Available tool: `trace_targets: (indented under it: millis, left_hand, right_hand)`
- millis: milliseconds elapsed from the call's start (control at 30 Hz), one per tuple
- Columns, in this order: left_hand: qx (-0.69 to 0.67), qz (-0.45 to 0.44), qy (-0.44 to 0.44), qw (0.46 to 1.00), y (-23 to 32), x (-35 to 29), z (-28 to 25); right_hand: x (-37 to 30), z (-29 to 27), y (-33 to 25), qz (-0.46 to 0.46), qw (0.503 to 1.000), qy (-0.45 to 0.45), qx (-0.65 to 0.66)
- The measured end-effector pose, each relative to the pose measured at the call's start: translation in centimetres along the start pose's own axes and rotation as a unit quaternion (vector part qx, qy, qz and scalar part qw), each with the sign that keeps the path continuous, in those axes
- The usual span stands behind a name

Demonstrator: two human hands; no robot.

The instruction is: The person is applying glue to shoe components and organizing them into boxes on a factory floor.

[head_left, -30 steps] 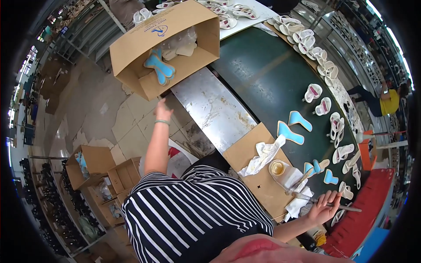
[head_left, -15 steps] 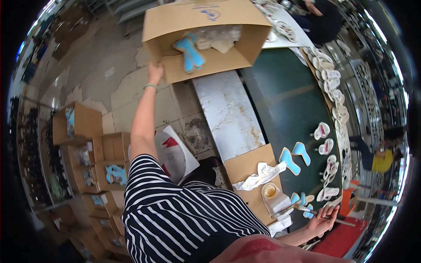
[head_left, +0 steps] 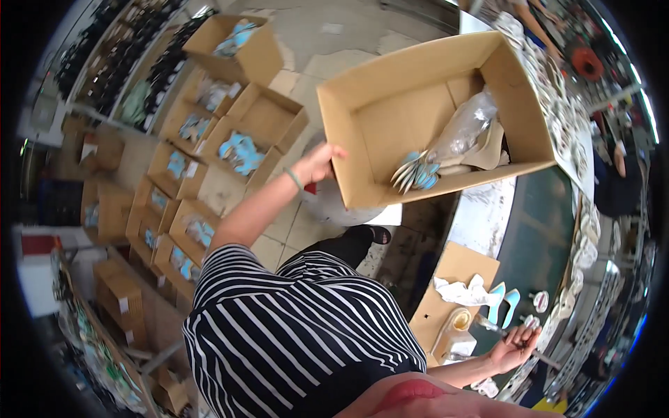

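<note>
My left hand (head_left: 322, 161) grips the near left wall of a large open cardboard box (head_left: 369, 125), which hangs tilted in front of me. Inside it lie a fanned bundle of light-blue insoles (head_left: 418, 174), a crumpled clear plastic bag (head_left: 463, 125) and beige sole-shaped pieces (head_left: 489, 148). Low on the right, my right hand (head_left: 514, 348) is closed round the handle of a brush (head_left: 547, 359). Near it are a small cup of yellowish liquid (head_left: 461, 320), a crumpled white cloth (head_left: 463, 290) and two light-blue insoles (head_left: 496, 301).
A green work surface (head_left: 536, 230) edged with white sandal uppers (head_left: 587, 240) runs along the right. Open cartons of blue pieces (head_left: 242, 153) stand on the floor at left, before a loaded rack (head_left: 139, 63). A cardboard sheet (head_left: 460, 265) lies by the cup.
My view has turned left, toward the floor cartons. The box has tipped so its inside faces me more, and the insoles in it lie fanned by its lower wall. The brush stays in my right hand.
</note>
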State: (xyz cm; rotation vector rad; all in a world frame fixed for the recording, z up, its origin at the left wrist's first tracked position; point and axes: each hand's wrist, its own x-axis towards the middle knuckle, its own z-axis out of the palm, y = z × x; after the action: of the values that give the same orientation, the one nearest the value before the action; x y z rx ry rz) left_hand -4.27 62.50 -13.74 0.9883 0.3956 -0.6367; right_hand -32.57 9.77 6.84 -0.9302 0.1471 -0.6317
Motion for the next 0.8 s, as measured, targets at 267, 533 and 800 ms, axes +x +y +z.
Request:
trace_targets:
  millis: [267, 533, 800]
  left_hand:
    - [-0.06, 0.056, 0.133, 0.988, -3.6, -20.2, -10.8]
    - [-0.11, 0.152, 0.275, 0.943, -5.6, -33.3, -18.8]
    - [-0.254, 0.15, 0.379, 0.877, -10.1, -40.6, -26.8]
  right_hand:
    - [3.4, 15.2, 13.5, 0.239, 0.948, -0.14, -0.155]
    - [-0.5, 31.3, 26.1, 0.276, 0.879, -0.289, -0.261]
    - [-10.3, 42.6, 39.4, 0.256, 0.848, -0.355, -0.298]
